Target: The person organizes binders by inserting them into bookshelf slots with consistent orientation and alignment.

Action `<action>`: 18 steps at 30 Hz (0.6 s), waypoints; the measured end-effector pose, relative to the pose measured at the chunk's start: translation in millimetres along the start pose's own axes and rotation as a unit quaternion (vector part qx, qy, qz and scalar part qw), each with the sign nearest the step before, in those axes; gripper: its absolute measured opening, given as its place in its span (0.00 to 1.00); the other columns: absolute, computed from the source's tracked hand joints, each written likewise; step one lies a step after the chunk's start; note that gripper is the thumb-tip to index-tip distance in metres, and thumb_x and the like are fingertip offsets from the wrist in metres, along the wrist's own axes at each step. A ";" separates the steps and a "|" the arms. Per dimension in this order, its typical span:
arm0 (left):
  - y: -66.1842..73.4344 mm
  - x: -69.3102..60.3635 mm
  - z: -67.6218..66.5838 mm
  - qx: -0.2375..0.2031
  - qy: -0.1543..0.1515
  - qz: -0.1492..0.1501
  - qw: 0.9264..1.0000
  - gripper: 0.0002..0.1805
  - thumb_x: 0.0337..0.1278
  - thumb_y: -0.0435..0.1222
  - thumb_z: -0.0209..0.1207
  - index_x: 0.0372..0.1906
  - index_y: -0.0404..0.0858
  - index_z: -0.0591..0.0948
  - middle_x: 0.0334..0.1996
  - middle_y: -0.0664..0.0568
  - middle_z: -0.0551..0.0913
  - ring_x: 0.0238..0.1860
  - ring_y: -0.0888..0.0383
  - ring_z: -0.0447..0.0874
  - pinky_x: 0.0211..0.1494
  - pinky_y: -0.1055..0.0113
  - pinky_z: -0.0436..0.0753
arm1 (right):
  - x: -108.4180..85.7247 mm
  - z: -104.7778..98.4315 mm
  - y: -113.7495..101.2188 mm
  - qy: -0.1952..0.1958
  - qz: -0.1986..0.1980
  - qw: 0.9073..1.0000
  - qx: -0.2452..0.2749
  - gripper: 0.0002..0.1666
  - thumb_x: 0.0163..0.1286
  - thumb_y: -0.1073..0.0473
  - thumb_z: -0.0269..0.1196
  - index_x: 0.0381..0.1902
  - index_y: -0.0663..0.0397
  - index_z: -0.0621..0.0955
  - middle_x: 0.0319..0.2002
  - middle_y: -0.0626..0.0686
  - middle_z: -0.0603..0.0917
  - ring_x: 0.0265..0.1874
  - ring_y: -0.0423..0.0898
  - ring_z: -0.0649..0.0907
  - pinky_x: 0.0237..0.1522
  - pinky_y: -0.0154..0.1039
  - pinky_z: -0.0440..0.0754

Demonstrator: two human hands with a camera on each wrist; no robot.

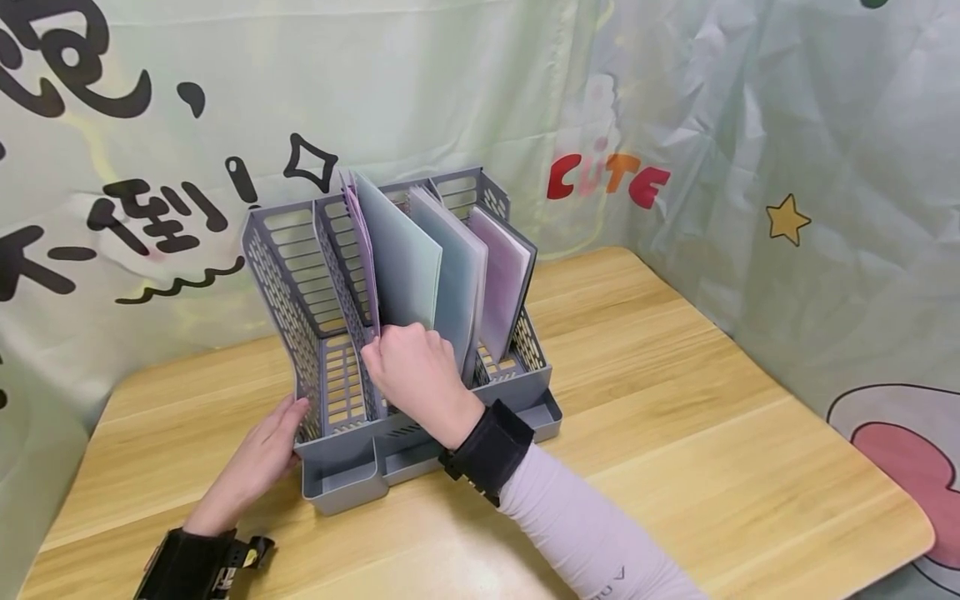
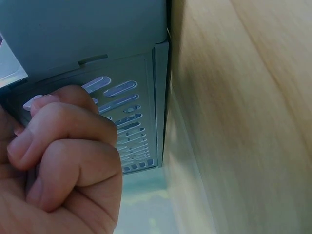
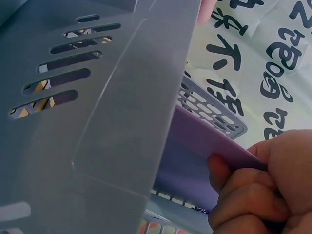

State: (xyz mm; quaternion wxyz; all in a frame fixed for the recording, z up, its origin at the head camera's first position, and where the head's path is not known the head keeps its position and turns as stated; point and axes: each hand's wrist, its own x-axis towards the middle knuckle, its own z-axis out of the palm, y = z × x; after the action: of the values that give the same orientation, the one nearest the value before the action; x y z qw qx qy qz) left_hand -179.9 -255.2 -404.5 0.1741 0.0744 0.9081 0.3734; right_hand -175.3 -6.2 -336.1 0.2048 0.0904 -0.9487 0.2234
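A grey desktop file rack (image 1: 341,467) with slotted walls stands on the table, several thin notebooks upright in it. My right hand (image 1: 420,375) pinches the front edge of a purple notebook (image 3: 207,141) between thumb and curled fingers; this notebook (image 1: 365,250) stands just right of the rack's left divider. Against its right side, a pale green notebook (image 1: 405,258) leans. At the rack's front left corner, my left hand (image 1: 262,446) grips the edge of the side wall, fingers curled in the left wrist view beside the slotted panel (image 2: 129,117).
Further right in the rack stand a blue-grey notebook (image 1: 450,275) and a lilac notebook (image 1: 501,283). Small open trays (image 1: 543,412) run along the rack's front. The wooden table (image 1: 675,400) meets printed cloth (image 1: 450,83) behind and at the right.
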 end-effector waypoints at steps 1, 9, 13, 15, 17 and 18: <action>0.2 0.3 0.0 0.000 0.000 0.003 1.000 0.49 0.85 0.65 0.27 0.87 0.30 0.39 0.29 0.45 0.77 0.16 0.58 0.67 0.32 0.58 0.76 | 0.0 0.3 0.2 -0.001 0.001 1.000 0.000 0.32 0.79 0.55 0.54 0.12 0.42 0.61 0.14 0.41 0.56 0.13 0.42 0.66 0.14 0.36 0.60; 1.4 -0.5 -0.2 -0.007 0.004 0.004 1.000 0.49 0.84 0.66 0.27 0.87 0.32 0.40 0.46 0.33 0.80 0.18 0.58 0.68 0.31 0.57 0.77 | -1.8 2.8 2.6 -0.004 0.004 1.000 -0.004 0.32 0.78 0.55 0.56 0.12 0.42 0.61 0.15 0.41 0.56 0.14 0.42 0.64 0.14 0.35 0.59; 1.7 -0.3 -0.2 -0.010 0.006 0.003 1.000 0.50 0.84 0.66 0.28 0.88 0.32 0.40 0.34 0.45 0.79 0.17 0.59 0.66 0.28 0.58 0.76 | -3.4 3.2 3.0 -0.002 0.004 1.000 -0.005 0.32 0.79 0.54 0.56 0.11 0.42 0.62 0.15 0.41 0.57 0.13 0.42 0.66 0.14 0.35 0.59; 1.6 -0.1 -0.1 -0.011 0.005 0.001 1.000 0.50 0.84 0.66 0.28 0.88 0.33 0.41 0.28 0.49 0.74 0.17 0.60 0.66 0.28 0.58 0.76 | -4.2 3.1 3.4 -0.004 0.006 1.000 -0.004 0.33 0.80 0.53 0.56 0.11 0.42 0.62 0.14 0.41 0.58 0.13 0.42 0.67 0.13 0.35 0.60; 1.4 -0.3 0.1 -0.011 0.006 0.002 1.000 0.49 0.84 0.66 0.28 0.88 0.34 0.41 0.29 0.50 0.75 0.17 0.60 0.66 0.27 0.59 0.76 | -5.0 2.9 4.0 -0.007 0.010 1.000 -0.001 0.33 0.80 0.51 0.57 0.11 0.42 0.63 0.14 0.41 0.59 0.12 0.42 0.69 0.13 0.35 0.61; 1.1 -0.4 0.2 -0.011 0.006 0.003 1.000 0.48 0.84 0.66 0.28 0.88 0.34 0.42 0.29 0.50 0.74 0.17 0.60 0.66 0.27 0.59 0.76 | -5.4 2.4 4.2 -0.008 0.012 1.000 0.001 0.34 0.81 0.50 0.57 0.11 0.42 0.63 0.14 0.41 0.60 0.12 0.42 0.70 0.13 0.36 0.62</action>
State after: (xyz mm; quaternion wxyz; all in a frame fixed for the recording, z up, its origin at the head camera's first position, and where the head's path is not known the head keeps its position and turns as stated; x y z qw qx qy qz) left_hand -179.4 -254.4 -403.8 0.1681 0.0726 0.9049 0.3842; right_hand -172.3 -3.1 -342.0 0.1946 0.0813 -0.9510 0.2262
